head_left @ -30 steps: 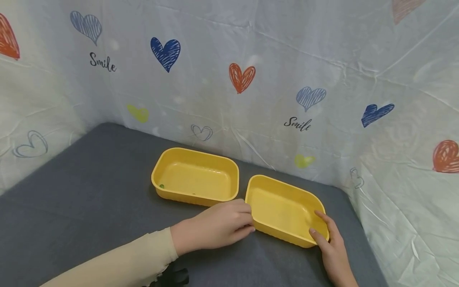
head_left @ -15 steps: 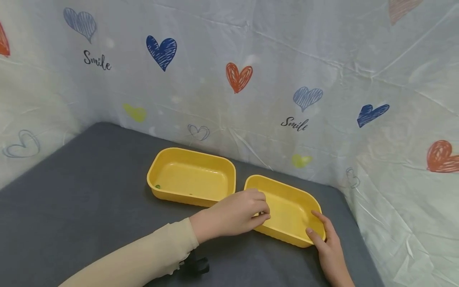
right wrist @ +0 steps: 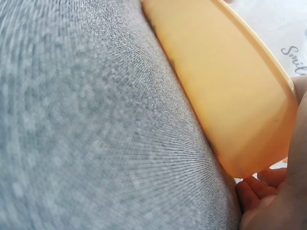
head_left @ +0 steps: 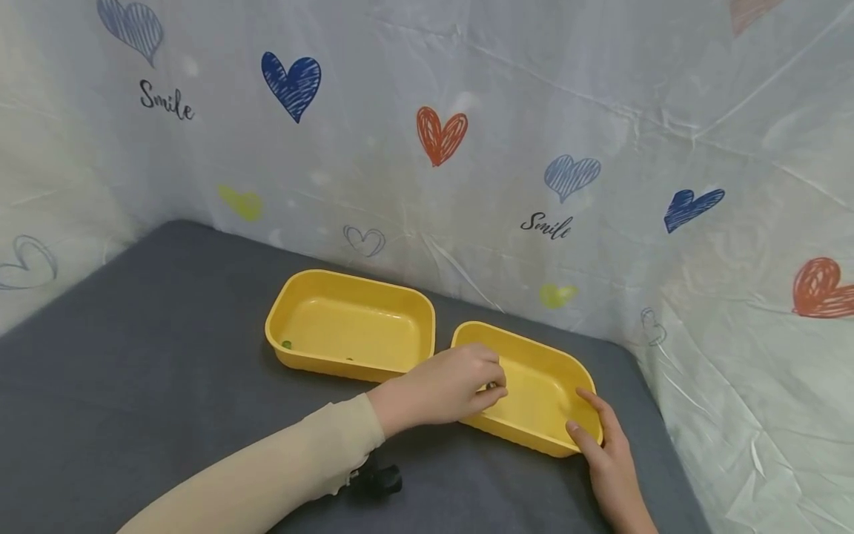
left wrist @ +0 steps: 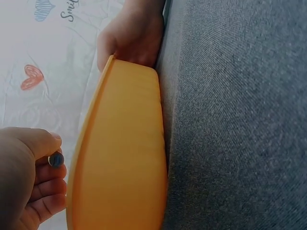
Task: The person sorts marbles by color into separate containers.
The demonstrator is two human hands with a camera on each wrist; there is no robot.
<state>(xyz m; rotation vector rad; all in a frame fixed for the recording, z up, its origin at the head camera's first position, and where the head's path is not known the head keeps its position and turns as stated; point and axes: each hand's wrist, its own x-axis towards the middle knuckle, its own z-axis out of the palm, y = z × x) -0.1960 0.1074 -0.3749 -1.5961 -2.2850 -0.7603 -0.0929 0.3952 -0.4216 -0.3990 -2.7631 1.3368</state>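
My left hand (head_left: 448, 384) is over the near left part of the right yellow tray (head_left: 534, 397), above its rim. Between thumb and fingers it pinches a small round dark marble (left wrist: 56, 159), best seen in the left wrist view. My right hand (head_left: 608, 452) grips the right end of that same tray, thumb over the rim. In the right wrist view, its curled fingers (right wrist: 256, 191) lie around the tray's corner. A second yellow tray (head_left: 353, 363) stands to the left, with a small green marble (head_left: 287, 345) in its near left corner.
A tiny dark speck (head_left: 350, 359) shows at the left tray's near wall. Both trays stand on a dark grey cloth surface (head_left: 167, 356). Behind hangs a white curtain (head_left: 373, 170) printed with hearts. A black device (head_left: 380, 478) hangs under my left wrist.
My left hand has moved right, from beside the gap between the trays to over the right tray. The right hand keeps its grip. The view has shifted slightly.
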